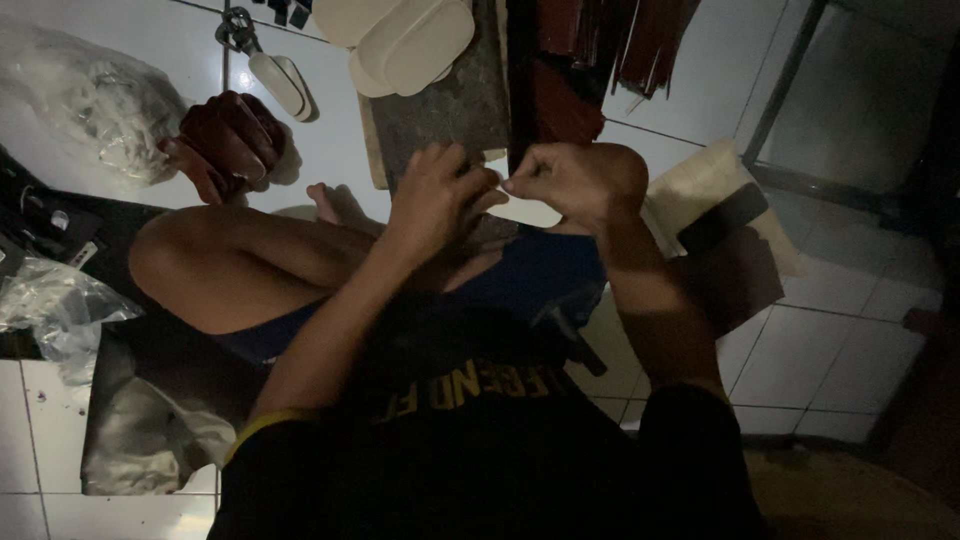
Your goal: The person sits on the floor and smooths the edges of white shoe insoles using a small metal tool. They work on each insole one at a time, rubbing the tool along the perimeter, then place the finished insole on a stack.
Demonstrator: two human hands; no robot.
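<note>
Person is sitting on a white tiled floor (820, 350), legs folded, both hands raised in front of the chest. Left hand (435, 195) and right hand (575, 180) are meeting at the fingertips, both pinching a small pale flat piece (520, 208) between them; fingers of each hand are curled closed on it. The piece is showing only as a light sliver below the knuckles, so its exact shape is not readable in this dim light. It is hovering just above the near end of a dark stone slab (450, 105) lying on the floor. Cream shoe soles (405, 40) are resting stacked on the slab's far end. Dark red strips (620, 40) are lying to the right of the slab. A reddish-brown stack (230, 140) is sitting left of it, beside a clear plastic bag (90, 105).
</note>
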